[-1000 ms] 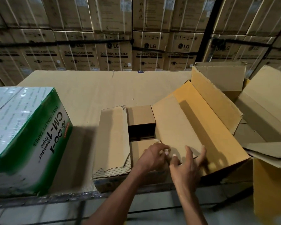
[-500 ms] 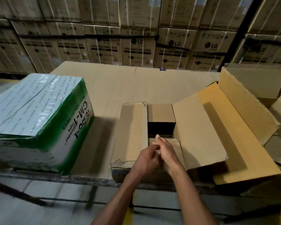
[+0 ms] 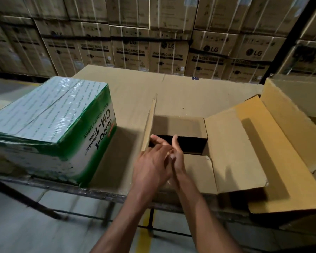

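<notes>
Left hand (image 3: 151, 161) and right hand (image 3: 178, 154), flat and empty, hover at the carton (image 3: 232, 152) mouth, where the upright flap (image 3: 150, 123) just beside them could flop down.

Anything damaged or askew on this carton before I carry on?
Only minor things. On the carton, the left flap stands upright while the right flap lies open flat, and the near flap has a small ragged tear at its right corner. Nothing spilled.
</notes>
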Demonstrator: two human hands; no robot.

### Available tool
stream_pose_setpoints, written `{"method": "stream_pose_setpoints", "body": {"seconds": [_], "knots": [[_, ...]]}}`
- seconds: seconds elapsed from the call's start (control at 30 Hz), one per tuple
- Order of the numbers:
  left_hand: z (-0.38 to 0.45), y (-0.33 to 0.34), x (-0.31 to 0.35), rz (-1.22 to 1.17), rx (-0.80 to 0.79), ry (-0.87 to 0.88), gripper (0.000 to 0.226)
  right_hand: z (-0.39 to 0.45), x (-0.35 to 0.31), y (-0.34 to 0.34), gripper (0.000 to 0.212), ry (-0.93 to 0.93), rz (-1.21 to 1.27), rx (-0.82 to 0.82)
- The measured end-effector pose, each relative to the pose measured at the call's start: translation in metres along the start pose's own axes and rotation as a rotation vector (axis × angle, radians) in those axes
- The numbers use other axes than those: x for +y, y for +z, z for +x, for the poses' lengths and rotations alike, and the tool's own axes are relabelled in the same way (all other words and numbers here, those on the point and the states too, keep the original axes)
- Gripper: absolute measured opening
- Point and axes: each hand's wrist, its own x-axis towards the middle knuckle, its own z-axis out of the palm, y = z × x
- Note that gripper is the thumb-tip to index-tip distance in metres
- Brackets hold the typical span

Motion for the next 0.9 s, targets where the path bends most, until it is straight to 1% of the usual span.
{"method": "stream_pose_setpoints", "body": {"seconds": [0.07, 0.13, 0.2, 0.3, 0.4, 0.47, 0.53, 0.6, 0.67, 0.73, 0.8, 0.9], "knots": [[-0.002, -0.009, -0.009, 0.033, 0.043, -0.086, 0.034, 0.001, 0.01, 0.013, 0.082, 0.028, -0.062, -0.028], [-0.004, -0.013, -0.025, 0.088, 0.05, -0.175, 0.036, 0.0, 0.023, 0.024, 0.079, 0.044, -0.162, -0.047], [-0.007, -0.014, -0.043, 0.123, 0.02, -0.278, 0.04, -0.001, 0.038, 0.03, 0.068, 0.056, -0.3, -0.025], [-0.011, -0.01, -0.067, 0.091, -0.033, -0.411, 0.042, -0.002, 0.06, 0.026, 0.051, 0.04, -0.555, -0.023], [-0.016, 0.0, -0.086, 0.02, -0.108, -0.504, 0.04, 0.0, 0.069, 0.015, 0.031, 0.014, -0.721, -0.019], [-0.017, 0.008, -0.094, -0.005, -0.154, -0.536, 0.04, 0.001, 0.069, 0.008, 0.021, -0.056, -0.825, 0.014], [-0.016, 0.012, -0.097, -0.032, -0.172, -0.541, 0.041, 0.001, 0.06, -0.002, 0.017, -0.123, -0.913, 0.044], [-0.014, 0.015, -0.097, -0.064, -0.18, -0.524, 0.042, -0.001, 0.043, -0.011, 0.017, -0.188, -0.974, 0.093], [-0.007, 0.022, -0.1, -0.104, -0.19, -0.459, 0.044, -0.003, 0.02, -0.029, 0.019, -0.239, -1.084, 0.17], [0.002, 0.028, -0.102, -0.197, -0.229, -0.376, 0.045, -0.003, -0.005, -0.047, 0.021, -0.258, -1.218, 0.248], [0.015, 0.037, -0.101, -0.259, -0.281, -0.272, 0.045, 0.0, -0.027, -0.066, 0.03, -0.196, -1.379, 0.335], [0.037, 0.056, -0.094, -0.188, -0.367, -0.153, 0.055, 0.004, -0.048, -0.084, 0.046, -0.068, -1.689, 0.411]]}}
